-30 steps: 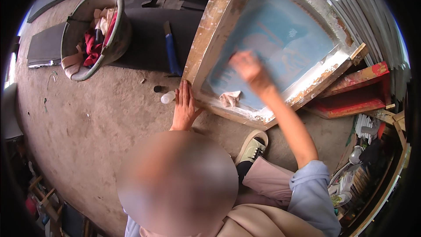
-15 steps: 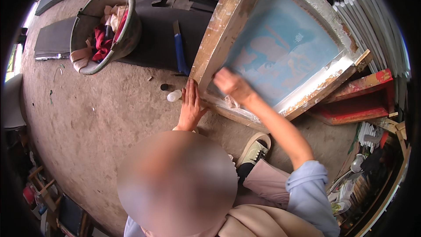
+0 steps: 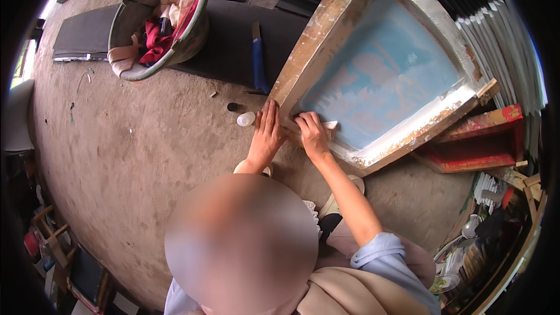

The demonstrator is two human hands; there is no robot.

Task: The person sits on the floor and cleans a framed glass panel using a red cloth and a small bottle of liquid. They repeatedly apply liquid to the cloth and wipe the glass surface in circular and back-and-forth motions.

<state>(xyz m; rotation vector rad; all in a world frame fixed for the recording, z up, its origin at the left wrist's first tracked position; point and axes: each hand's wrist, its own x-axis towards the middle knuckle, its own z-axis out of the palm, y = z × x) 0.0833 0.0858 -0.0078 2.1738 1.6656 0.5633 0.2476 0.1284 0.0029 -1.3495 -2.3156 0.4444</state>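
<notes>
The screen frame [image 3: 373,76] lies tilted on the floor [image 3: 146,157], its near corner just in front of the person, its far side propped against a red frame [image 3: 478,140]. The left hand [image 3: 265,134] lies flat with fingers spread on the wooden rail at that corner, holding nothing, only pressing. The right hand [image 3: 312,134] is closed on a small pale rag [image 3: 329,124] at the edge of the blue mesh [image 3: 385,81]. The main risk, as I judge it, is the mesh: hard rubbing so close to the rail could stretch or tear it, or lift the coating where it meets the wood. If the left hand eases off, the propped frame could slide on the rough floor. A white cap [image 3: 245,119] and a dark one [image 3: 232,107] lie just beside the left hand and could be knocked away. The rail's flaking surface may also give splinters.
</notes>
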